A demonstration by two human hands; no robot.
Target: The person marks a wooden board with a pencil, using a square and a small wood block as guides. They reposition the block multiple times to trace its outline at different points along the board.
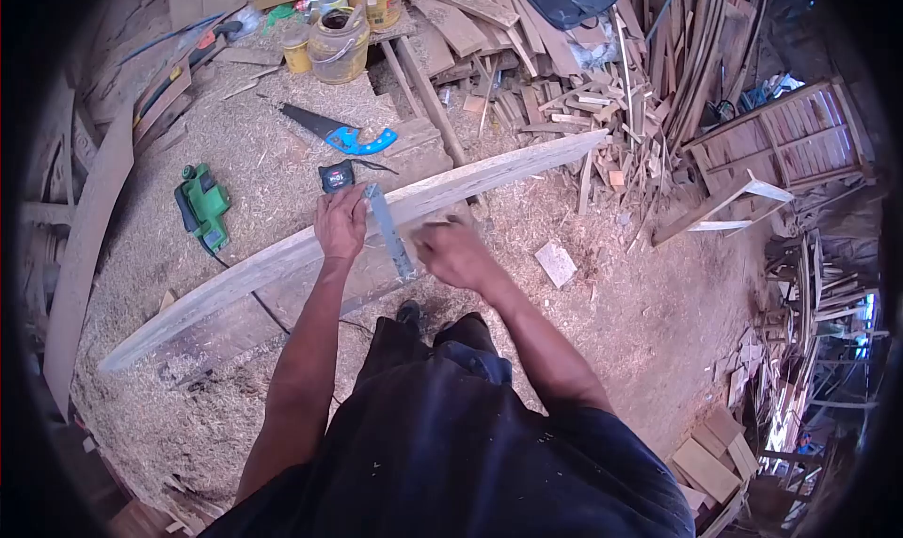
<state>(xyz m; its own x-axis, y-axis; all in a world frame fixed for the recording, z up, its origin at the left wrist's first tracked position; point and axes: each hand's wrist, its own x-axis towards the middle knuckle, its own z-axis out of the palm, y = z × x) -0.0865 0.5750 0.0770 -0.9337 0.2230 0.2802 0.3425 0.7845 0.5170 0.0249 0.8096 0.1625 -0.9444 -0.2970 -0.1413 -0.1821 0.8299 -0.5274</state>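
Note:
A long pale wooden board (pixel 282 258) lies diagonally across the bench in front of me. My left hand (pixel 340 222) rests on its upper edge, beside the top end of a grey metal square or strip (pixel 390 232); its fingers look pressed together, and what they grip is hard to make out. Just right of the strip is my right hand (pixel 456 254), fingers curled and slightly blurred, with anything in them hidden. A black tape measure (pixel 337 176) sits just beyond my left hand. Behind it lies a handsaw (pixel 324 127) with a blue handle.
A green power planer (pixel 202 207) with a dark cord lies at the left. Paint-stained pots (pixel 339 49) stand at the back. Wood scraps (pixel 583 110) are heaped at the back right. A small offcut (pixel 556 264) lies on the sawdust-covered floor at the right.

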